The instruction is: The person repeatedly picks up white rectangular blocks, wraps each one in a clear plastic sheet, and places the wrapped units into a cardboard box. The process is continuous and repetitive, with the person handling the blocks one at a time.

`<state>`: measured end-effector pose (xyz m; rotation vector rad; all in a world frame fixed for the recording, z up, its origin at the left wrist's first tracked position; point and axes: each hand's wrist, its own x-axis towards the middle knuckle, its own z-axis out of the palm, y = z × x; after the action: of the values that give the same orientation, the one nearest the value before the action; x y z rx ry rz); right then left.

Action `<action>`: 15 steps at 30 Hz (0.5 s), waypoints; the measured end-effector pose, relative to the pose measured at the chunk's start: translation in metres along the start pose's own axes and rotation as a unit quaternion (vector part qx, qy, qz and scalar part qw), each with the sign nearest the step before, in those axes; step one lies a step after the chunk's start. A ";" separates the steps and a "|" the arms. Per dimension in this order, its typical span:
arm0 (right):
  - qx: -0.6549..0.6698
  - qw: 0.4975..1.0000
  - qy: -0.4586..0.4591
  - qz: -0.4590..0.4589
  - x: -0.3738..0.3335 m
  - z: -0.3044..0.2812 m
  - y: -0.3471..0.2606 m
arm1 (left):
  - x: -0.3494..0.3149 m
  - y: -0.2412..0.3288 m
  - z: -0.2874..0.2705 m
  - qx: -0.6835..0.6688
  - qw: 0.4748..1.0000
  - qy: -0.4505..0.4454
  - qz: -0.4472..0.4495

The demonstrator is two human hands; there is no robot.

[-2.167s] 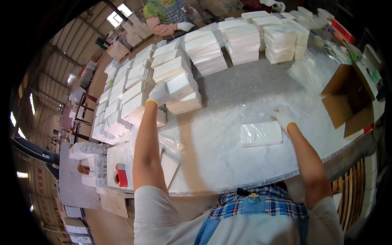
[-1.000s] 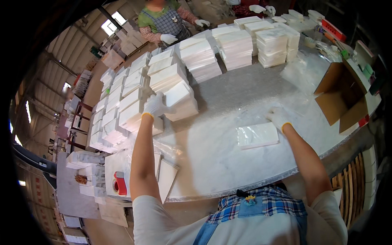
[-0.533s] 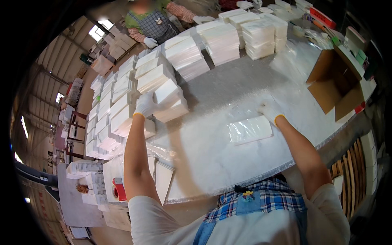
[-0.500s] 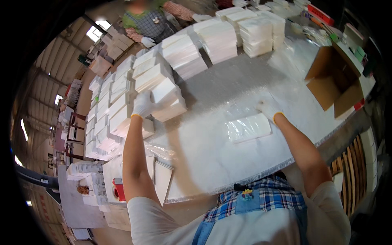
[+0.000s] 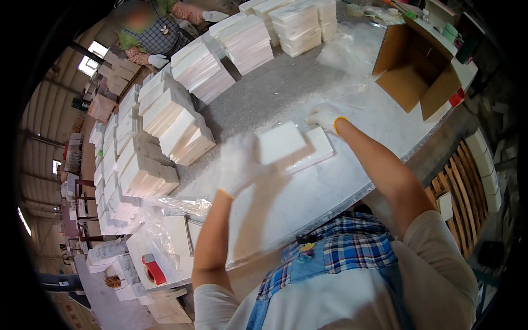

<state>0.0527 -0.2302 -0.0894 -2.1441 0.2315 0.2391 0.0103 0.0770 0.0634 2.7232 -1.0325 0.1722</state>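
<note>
My left hand (image 5: 239, 164), in a white work glove with a yellow cuff, is smeared by motion. It grips the left end of a white rectangular tile (image 5: 281, 144), held above the table. Just beyond that tile lies a second white tile (image 5: 320, 147) in clear plastic film, partly covered by the held one. My right hand (image 5: 325, 117), gloved the same way, is at the far side of the wrapped tile with its fingers curled in at the film's edge. The film between its fingertips is hard to make out.
Stacks of white tiles (image 5: 187, 135) line the table's left and far sides. An open cardboard box (image 5: 410, 71) stands at the right. Loose plastic film (image 5: 187, 205) and a red tape dispenser (image 5: 154, 269) lie at left. Across the table is a co-worker (image 5: 159, 36) in gloves.
My left hand has moved right from the stacks, bringing a tile over beside the wrapped one. My right hand stays by the film. The whole view has shifted.
</note>
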 end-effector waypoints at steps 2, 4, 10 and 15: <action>0.013 1.000 -0.009 0.013 0.002 0.002 -0.003 | 0.006 0.023 0.016 -0.007 0.997 -0.064 -0.047; 0.032 0.999 -0.015 0.029 0.005 0.002 -0.002 | 0.011 0.035 0.032 -0.036 0.996 -0.069 -0.051; 0.090 0.995 -0.021 0.037 0.008 0.003 0.006 | 0.019 0.056 0.048 -0.004 0.997 -0.062 -0.046; 0.166 0.982 -0.085 0.029 -0.001 -0.009 -0.008 | 0.018 0.053 0.046 -0.018 0.992 -0.107 -0.064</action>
<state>0.0545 -0.2330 -0.0782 -1.7776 0.2180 0.3878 -0.0099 0.0155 0.0313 2.8095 -0.8965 -0.1631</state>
